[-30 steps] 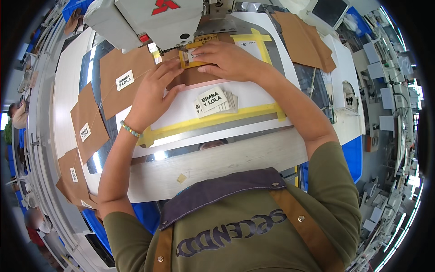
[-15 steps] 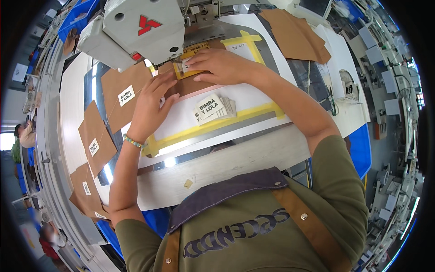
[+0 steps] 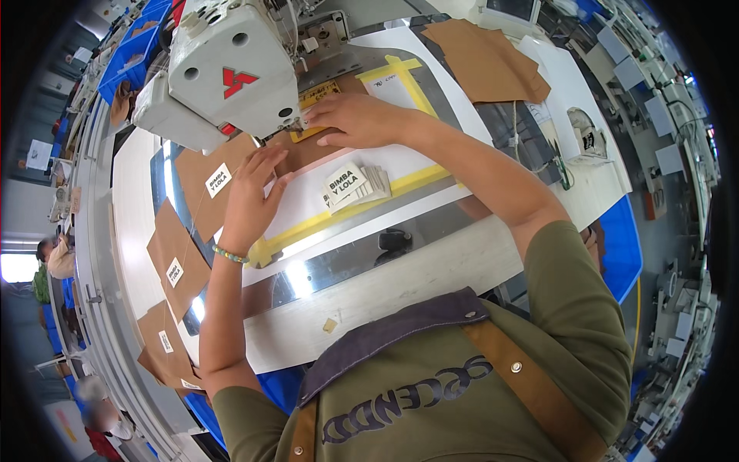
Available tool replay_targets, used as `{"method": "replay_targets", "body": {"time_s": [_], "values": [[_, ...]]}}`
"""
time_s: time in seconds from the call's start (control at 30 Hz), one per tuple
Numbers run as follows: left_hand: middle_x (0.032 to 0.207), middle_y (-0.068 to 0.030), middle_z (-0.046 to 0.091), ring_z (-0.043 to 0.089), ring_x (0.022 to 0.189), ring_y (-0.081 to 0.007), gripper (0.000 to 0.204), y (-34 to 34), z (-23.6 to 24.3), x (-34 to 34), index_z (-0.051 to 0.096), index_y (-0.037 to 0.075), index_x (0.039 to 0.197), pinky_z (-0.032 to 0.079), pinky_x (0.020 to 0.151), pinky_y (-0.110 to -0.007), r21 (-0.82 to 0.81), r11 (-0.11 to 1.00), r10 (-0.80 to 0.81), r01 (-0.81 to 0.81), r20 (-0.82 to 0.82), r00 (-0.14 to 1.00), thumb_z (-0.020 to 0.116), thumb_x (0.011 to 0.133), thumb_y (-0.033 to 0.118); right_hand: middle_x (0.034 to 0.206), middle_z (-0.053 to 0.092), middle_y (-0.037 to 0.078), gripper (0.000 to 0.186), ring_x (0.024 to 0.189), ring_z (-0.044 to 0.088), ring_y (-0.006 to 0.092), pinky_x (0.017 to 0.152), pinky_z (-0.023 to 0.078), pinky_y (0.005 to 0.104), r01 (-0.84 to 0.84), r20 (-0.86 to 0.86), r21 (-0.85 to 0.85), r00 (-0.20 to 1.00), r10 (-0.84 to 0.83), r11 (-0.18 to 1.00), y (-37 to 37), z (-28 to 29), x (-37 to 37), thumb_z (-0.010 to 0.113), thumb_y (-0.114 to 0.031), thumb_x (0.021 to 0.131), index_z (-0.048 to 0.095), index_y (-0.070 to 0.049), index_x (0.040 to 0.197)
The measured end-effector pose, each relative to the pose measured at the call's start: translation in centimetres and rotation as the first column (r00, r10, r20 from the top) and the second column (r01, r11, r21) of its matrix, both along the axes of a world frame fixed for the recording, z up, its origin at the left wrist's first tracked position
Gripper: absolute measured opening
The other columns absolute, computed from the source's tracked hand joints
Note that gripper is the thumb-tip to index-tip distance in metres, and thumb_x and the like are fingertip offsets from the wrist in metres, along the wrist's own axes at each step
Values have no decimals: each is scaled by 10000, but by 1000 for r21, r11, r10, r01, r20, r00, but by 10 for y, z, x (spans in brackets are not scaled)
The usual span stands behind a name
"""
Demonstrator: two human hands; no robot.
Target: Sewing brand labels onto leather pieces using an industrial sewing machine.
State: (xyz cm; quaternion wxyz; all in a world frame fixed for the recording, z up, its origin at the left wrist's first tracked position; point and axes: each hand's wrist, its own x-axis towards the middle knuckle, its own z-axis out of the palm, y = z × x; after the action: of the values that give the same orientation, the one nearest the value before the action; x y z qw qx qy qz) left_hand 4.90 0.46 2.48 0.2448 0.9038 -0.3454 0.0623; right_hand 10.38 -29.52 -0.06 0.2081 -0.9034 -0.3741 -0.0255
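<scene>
Under the head of a white sewing machine (image 3: 223, 77) lies a brown sheet piece (image 3: 308, 154) with a yellow template frame (image 3: 317, 94) on it. My right hand (image 3: 366, 121) rests palm down on the frame and brown piece, fingers stretched close to the needle area. The fingers hide the frame's opening. My left hand (image 3: 258, 189) lies at the left end of the brown piece, fingers extended and slightly apart, holding nothing. Between my forearms, a fanned stack of white printed labels (image 3: 346, 183) sits on a white sheet (image 3: 308, 204) edged with yellow tape.
Brown pieces with white labels (image 3: 175, 272) trail down the left side, apparently joined by thread. More plain brown pieces (image 3: 485, 65) are stacked at the back right. Small scissors or snips (image 3: 564, 171) lie at the right. Blue bins (image 3: 622, 246) flank the table.
The whole view has shifted slightly. My right fingers now cover the white label that showed in the frame's opening. My left hand stays beside the brown piece.
</scene>
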Motion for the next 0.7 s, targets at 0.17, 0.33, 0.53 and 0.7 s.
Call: {"method": "replay_targets", "body": {"time_s": [0.17,0.33,0.53,0.7], "values": [[1504,-164,661,565,1430,-397,422,4,-13,4,694,-19,1383,613,1047,-432,-73,997,9,-15,-87,996,776,990,109,1623,589,86,495,1491,534,309,1255,426,449,74,-4,22,997,-74,997,-20,12,-17,646,-366,1103,670,-86,1511],[1582,-139,621,528,1467,-417,486,-1,-14,9,664,4,1454,489,1210,-493,40,999,-9,7,43,999,769,1007,164,1539,649,100,425,1453,556,312,1235,437,435,277,165,215,935,-315,936,-89,-9,-9,652,-354,1097,733,-74,1406],[1619,-133,590,499,1480,-459,526,-11,-19,13,636,17,1491,368,1292,-537,47,998,32,-31,-15,999,755,1020,220,1415,729,102,345,1392,593,304,1199,469,431,397,173,387,855,-488,832,-106,-18,3,671,-302,1074,789,-53,1282],[1602,-134,602,535,1402,-428,521,-11,-22,17,639,27,1495,427,1208,-489,28,999,-19,17,80,997,750,1013,191,1413,730,97,317,1391,594,301,1197,469,428,362,219,328,870,-443,873,-108,-21,4,666,-297,1074,808,-77,1252]]}}
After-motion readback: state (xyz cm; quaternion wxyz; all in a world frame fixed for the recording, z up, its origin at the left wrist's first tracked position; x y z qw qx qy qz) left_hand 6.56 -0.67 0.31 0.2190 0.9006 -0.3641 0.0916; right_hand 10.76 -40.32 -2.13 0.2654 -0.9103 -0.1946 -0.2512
